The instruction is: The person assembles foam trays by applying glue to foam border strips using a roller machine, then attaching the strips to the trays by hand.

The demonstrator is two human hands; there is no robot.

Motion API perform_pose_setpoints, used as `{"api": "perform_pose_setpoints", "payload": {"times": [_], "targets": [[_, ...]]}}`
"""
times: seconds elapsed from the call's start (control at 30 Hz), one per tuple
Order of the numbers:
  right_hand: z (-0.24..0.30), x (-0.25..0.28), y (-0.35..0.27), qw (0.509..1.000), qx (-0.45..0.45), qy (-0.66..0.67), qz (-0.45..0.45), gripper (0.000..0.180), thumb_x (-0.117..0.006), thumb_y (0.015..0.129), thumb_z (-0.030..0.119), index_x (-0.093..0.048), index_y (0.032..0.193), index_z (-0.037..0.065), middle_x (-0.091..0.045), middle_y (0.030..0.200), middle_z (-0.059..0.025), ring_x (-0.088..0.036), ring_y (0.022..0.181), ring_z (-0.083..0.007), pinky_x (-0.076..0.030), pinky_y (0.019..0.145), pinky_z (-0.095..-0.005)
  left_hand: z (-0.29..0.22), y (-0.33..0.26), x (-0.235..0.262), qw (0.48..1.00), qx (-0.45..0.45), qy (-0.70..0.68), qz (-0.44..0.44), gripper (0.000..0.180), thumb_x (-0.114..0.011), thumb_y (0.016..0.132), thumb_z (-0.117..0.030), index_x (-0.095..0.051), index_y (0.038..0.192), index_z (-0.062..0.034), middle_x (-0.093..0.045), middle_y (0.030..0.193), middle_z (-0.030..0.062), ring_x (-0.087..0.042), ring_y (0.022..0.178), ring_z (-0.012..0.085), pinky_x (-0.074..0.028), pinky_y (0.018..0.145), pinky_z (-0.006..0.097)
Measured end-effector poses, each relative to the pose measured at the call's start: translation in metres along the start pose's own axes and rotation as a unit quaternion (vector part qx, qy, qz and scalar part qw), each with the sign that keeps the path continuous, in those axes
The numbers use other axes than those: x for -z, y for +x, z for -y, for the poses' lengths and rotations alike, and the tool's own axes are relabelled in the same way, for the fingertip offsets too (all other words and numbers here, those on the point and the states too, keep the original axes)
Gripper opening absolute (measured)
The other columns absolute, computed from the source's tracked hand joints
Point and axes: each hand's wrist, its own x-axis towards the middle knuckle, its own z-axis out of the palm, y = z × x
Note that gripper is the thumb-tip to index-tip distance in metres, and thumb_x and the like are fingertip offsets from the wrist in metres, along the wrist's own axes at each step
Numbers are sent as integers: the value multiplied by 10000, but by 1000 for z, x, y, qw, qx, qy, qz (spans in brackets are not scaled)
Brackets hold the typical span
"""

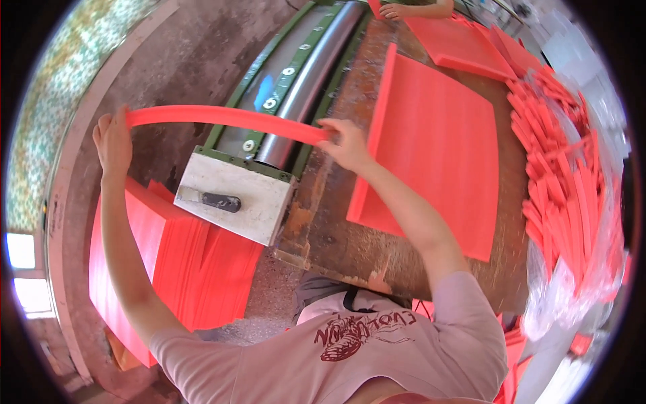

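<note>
Two bare hands hold a long, narrow red piece (222, 116) stretched out in the air, slightly bowed, across the front part of a roller machine (284, 111). The left hand (114, 145) is raised at the far left, its fingertips pinching the left end, while the right hand (347, 146) grips the other end between thumb and curled fingers, near the left edge of a wooden table (330, 250). The machine has a green frame, a shiny metal roller and a pale end block (234, 192), on which lies a dark-handled tool (222, 202) with a flat blade. Below it, beside the left forearm, stands a thick stack of red sheets (171, 249). On the table, to the right of the right hand, lies a broad red sheet (441, 151); further right, clear plastic (538, 306) partly wraps a heap of red strips (562, 175). At the top, a co-worker's hand (396, 11) rests close to more red sheets (464, 48).
</note>
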Motion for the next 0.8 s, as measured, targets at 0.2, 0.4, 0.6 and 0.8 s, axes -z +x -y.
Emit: {"api": "perform_pose_setpoints", "payload": {"times": [0.2, 0.4, 0.6, 0.8], "targets": [[-9, 251, -191, 976, -213, 23, -45, 284, -654, 690, 13, -561, 959, 21, -533, 974, -21, -485, 1006, -131, -369, 909, -272, -182, -38, 118, 866, -192, -461, -43, 311, -748, 601, -125, -573, 856, -104, -577, 928, 62, -514, 916, 279, -363, 831, 419], [-20, 352, -366, 935, -292, 120, -160, 286, -598, 797, 69, -493, 1063, 46, -532, 1068, -52, -481, 1050, -161, -339, 948, -294, -327, -87, 133, 750, -299, -587, 65, 274, -716, 628, -138, -624, 882, -90, -554, 957, 28, -460, 994, 244, -380, 839, 372], [-30, 325, -385, 925, -317, 99, -184, 236, -572, 837, 73, -491, 1058, 52, -540, 1128, -95, -476, 1084, -172, -332, 959, -298, -360, -101, 108, 758, -346, -531, 151, 247, -695, 633, -110, -643, 870, -66, -543, 937, 54, -475, 961, 253, -417, 838, 344], [-43, 316, -382, 925, -331, 72, -174, 203, -554, 840, 42, -505, 1037, 52, -536, 1111, -75, -470, 1084, -158, -337, 949, -290, -364, -97, 109, 777, -369, -472, 194, 264, -688, 620, -74, -641, 878, -44, -533, 915, 75, -479, 919, 285, -442, 824, 339]]}}
